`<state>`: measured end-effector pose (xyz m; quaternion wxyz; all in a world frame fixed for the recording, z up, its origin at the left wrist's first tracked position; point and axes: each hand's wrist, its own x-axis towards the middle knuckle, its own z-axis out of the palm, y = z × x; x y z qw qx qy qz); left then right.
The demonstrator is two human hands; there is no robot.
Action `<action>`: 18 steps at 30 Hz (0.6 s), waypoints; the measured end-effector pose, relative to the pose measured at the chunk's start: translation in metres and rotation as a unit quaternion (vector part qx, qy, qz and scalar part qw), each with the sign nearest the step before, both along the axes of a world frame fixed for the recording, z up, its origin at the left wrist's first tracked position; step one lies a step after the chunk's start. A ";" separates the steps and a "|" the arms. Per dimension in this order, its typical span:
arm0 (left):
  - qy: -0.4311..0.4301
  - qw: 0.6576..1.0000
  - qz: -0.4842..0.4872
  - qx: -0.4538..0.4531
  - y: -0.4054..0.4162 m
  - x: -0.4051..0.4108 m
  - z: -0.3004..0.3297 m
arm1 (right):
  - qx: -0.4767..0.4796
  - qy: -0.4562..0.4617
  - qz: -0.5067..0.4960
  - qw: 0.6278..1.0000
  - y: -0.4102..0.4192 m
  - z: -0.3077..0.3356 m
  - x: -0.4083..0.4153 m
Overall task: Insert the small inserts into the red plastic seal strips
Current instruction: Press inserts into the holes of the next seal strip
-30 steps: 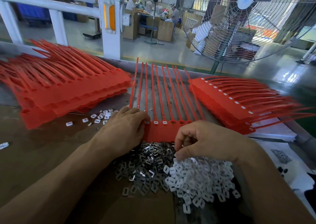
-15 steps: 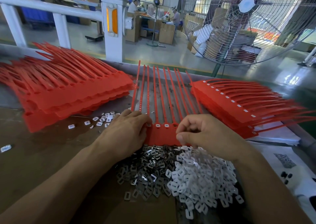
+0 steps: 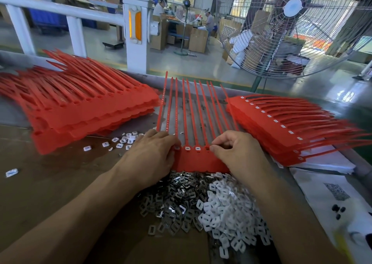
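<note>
Left hand (image 3: 153,157) lay flat on seal strip (image 3: 198,161); right hand (image 3: 237,153) pinched, contents unclear. Red stacks (image 3: 84,110) flanked; insert pile (image 3: 205,205) near.

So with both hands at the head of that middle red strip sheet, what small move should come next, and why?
Probably the right hand should press its pinched piece down into the next slot of the strip sheet. Three slots near the left hand already show white inserts, the right fingertips sit at the slot just beyond them, and the left hand holds the sheet. What the fingertips pinch is hidden.
</note>
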<state>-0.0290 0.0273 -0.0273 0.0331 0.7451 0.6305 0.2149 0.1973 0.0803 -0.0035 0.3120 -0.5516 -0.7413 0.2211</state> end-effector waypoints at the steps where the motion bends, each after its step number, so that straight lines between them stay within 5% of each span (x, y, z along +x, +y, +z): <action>1: -0.001 1.000 0.000 -0.001 0.000 0.000 0.000 | 0.005 -0.001 -0.004 1.000 0.000 -0.001 -0.001; 18: 0.005 1.000 0.003 -0.007 0.000 0.001 0.002 | -0.040 0.051 -0.024 0.998 0.011 -0.013 -0.006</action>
